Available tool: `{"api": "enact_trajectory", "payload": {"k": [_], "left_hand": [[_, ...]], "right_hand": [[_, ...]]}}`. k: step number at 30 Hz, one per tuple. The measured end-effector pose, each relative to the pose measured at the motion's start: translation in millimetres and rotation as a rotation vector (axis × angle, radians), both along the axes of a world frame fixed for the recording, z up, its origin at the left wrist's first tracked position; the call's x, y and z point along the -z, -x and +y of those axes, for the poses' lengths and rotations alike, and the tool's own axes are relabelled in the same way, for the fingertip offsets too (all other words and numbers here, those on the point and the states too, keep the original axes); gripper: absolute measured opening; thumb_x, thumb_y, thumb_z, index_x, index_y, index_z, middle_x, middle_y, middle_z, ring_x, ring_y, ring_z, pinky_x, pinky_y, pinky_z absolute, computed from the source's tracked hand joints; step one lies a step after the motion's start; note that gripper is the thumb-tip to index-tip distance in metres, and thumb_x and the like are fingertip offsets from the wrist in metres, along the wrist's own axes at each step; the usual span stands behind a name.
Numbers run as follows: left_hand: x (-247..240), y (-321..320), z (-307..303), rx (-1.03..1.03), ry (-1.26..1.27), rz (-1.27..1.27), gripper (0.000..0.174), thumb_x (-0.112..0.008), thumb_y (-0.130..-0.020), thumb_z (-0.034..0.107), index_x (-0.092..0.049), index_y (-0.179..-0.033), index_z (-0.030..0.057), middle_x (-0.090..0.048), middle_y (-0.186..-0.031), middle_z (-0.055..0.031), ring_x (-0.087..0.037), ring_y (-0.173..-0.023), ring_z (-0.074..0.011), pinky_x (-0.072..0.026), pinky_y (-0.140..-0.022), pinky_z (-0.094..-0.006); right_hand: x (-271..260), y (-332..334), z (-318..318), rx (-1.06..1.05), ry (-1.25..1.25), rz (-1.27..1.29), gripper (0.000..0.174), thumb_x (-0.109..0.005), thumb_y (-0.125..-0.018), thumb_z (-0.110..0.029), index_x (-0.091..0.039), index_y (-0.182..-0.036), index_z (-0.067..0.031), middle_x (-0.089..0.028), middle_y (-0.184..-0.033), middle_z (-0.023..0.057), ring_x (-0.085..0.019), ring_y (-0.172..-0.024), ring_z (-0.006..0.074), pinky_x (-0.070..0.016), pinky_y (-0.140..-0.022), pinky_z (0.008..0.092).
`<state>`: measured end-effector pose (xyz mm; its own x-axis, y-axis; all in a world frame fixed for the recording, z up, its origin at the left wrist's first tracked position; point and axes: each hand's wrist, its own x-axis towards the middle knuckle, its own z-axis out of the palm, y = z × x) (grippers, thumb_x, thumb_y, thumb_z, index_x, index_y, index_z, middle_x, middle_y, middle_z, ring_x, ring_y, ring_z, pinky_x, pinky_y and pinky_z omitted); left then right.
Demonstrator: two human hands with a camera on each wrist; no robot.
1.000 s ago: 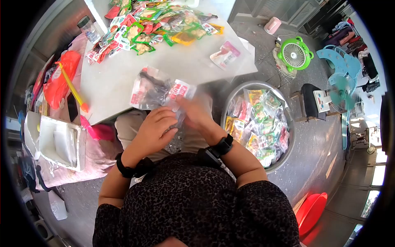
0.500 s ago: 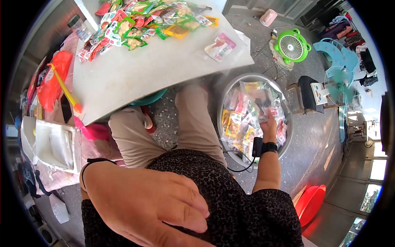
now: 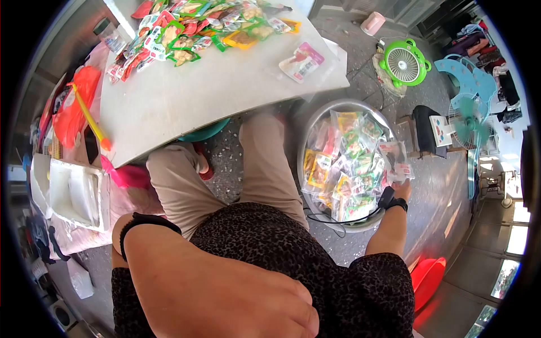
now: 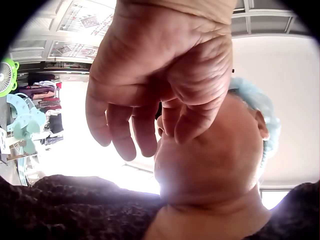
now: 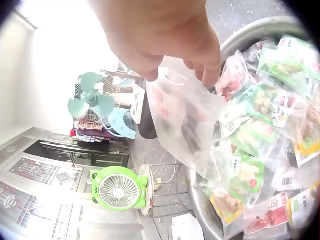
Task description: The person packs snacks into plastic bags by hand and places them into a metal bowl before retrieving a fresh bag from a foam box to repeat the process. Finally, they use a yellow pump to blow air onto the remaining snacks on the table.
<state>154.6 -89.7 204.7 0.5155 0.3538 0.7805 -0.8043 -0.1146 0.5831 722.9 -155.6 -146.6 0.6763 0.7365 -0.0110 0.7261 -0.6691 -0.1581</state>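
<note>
My right hand (image 3: 401, 189) pinches the top of a clear plastic bag (image 5: 185, 117) with small red-and-white packets inside. In the head view that bag lies over the right rim of a metal basin (image 3: 307, 121). The basin holds many clear bags of colourful packets (image 5: 250, 130), green, yellow and red. My left hand (image 3: 231, 287) is up close under the head camera, in front of my chest. In the left wrist view its palm faces the camera, its fingers (image 4: 120, 130) hang loosely bent below the wrist, and it holds nothing.
A white table (image 3: 225, 93) bears a heap of packets (image 3: 191, 36) and one pink-topped packet (image 3: 301, 62). A green fan (image 3: 404, 63) and a blue fan (image 3: 469, 121) stand beyond the basin. At left is a white foam box (image 3: 79, 194); a red basin (image 3: 428, 281) lies lower right.
My right hand has carried the bag from in front of the table to the basin, then to its right rim. My left hand has let go of the bag and risen toward the camera.
</note>
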Motion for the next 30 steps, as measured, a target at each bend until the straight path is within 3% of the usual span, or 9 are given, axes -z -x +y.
{"api": "enact_trajectory", "payload": {"k": [2, 8, 11, 15, 18, 21, 24, 26, 30], "left_hand": [[-11.8, -1.2, 21.5, 0.173, -0.092, 0.04, 0.02, -0.056, -0.074, 0.008, -0.052, -0.093, 0.001, -0.046, -0.06, -0.0077, -0.045, -0.048, -0.0218, -0.0329, -0.042, -0.0308], [-9.9, -3.5, 20.1, 0.211, 0.034, -0.032, 0.019, -0.056, -0.075, 0.008, -0.052, -0.092, -0.0005, -0.045, -0.057, -0.0075, -0.043, -0.044, -0.0215, -0.0289, -0.037, -0.0292], [-3.4, -3.9, 6.7, 0.047, 0.106, -0.143, 0.019, -0.055, -0.075, 0.008, -0.052, -0.091, -0.001, -0.045, -0.058, -0.0082, -0.043, -0.044, -0.0217, -0.0298, -0.037, -0.0297], [4.5, 14.9, 12.8, 0.254, -0.03, -0.082, 0.018, -0.053, -0.075, 0.01, -0.051, -0.088, -0.001, -0.046, -0.061, -0.0115, -0.045, -0.048, -0.0251, -0.0334, -0.04, -0.0344], [3.9, 45.3, 26.4, 0.462, -0.2, 0.319, 0.025, -0.048, -0.07, 0.019, -0.047, -0.07, -0.0059, -0.045, -0.063, -0.021, -0.047, -0.062, -0.0368, -0.0373, -0.055, -0.0433], [11.1, 50.7, 12.2, 0.227, -0.132, -0.012, 0.031, -0.046, -0.065, 0.021, -0.034, -0.056, -0.0062, -0.036, -0.052, -0.0231, -0.042, -0.055, -0.0405, -0.0334, -0.051, -0.045], [11.5, 64.0, 12.3, 0.237, -0.171, -0.063, 0.026, -0.046, -0.07, 0.017, -0.037, -0.061, -0.0053, -0.038, -0.056, -0.0208, -0.042, -0.058, -0.0402, -0.0342, -0.051, -0.0433], [7.5, 65.5, -0.2, 0.268, -0.017, -0.188, 0.016, -0.05, -0.076, 0.013, -0.046, -0.085, 0.001, -0.045, -0.062, -0.0151, -0.046, -0.053, -0.0312, -0.0349, -0.045, -0.0395], [10.2, 103.9, 17.9, 0.021, -0.084, 0.044, 0.009, -0.05, -0.076, 0.006, -0.046, -0.078, -0.0013, -0.047, -0.072, -0.0153, -0.048, -0.068, -0.0334, -0.0385, -0.059, -0.0393]], "right_hand": [[-15.4, 11.0, -7.5, 0.061, 0.035, -0.186, 0.044, -0.058, -0.067, -0.026, -0.045, -0.102, -0.0018, -0.057, -0.082, 0.0096, -0.055, -0.073, 0.0203, -0.0448, -0.065, 0.0324], [39.4, 56.1, 33.1, 0.661, -0.716, 0.907, 0.012, -0.05, -0.068, -0.013, -0.047, -0.078, -0.0068, -0.048, -0.067, 0.0026, -0.044, -0.057, 0.0149, -0.0385, -0.052, 0.0286], [43.7, 104.3, 84.4, 0.447, -0.676, 0.991, 0.004, -0.046, -0.069, -0.007, -0.048, -0.066, -0.0093, -0.043, -0.059, -0.0009, -0.038, -0.049, 0.0122, -0.0353, -0.045, 0.0267], [-3.2, 213.6, 160.0, 0.05, -0.694, 0.897, 0.011, -0.048, -0.072, -0.01, -0.051, -0.076, -0.0001, -0.047, -0.068, 0.0046, -0.042, -0.052, 0.0107, -0.0374, -0.046, 0.0237], [-21.5, 283.6, 198.6, -0.385, -0.723, 0.676, 0.017, -0.049, -0.074, -0.007, -0.051, -0.086, 0.0041, -0.054, -0.081, 0.0103, -0.051, -0.077, 0.0188, -0.0408, -0.072, 0.0283], [-77.2, 369.3, 198.8, -0.746, -0.624, 0.541, 0.019, -0.048, -0.074, -0.004, -0.05, -0.091, 0.0034, -0.054, -0.089, 0.0167, -0.052, -0.082, 0.028, -0.0405, -0.075, 0.0311], [-58.2, 411.9, 200.6, -0.977, -0.674, 0.528, 0.022, -0.051, -0.072, -0.003, -0.048, -0.093, 0.0022, -0.051, -0.098, 0.0192, -0.048, -0.091, 0.0342, -0.0394, -0.079, 0.037], [-51.6, 429.6, 196.5, -1.02, -0.629, 0.558, 0.022, -0.052, -0.071, -0.004, -0.049, -0.092, 0.0014, -0.051, -0.098, 0.0184, -0.048, -0.092, 0.0344, -0.0387, -0.08, 0.0381], [-45.6, 445.8, 191.4, -1.153, -0.634, 0.353, 0.023, -0.053, -0.067, -0.005, -0.051, -0.089, -0.0015, -0.051, -0.098, 0.0154, -0.047, -0.095, 0.033, -0.036, -0.082, 0.0411]]}}
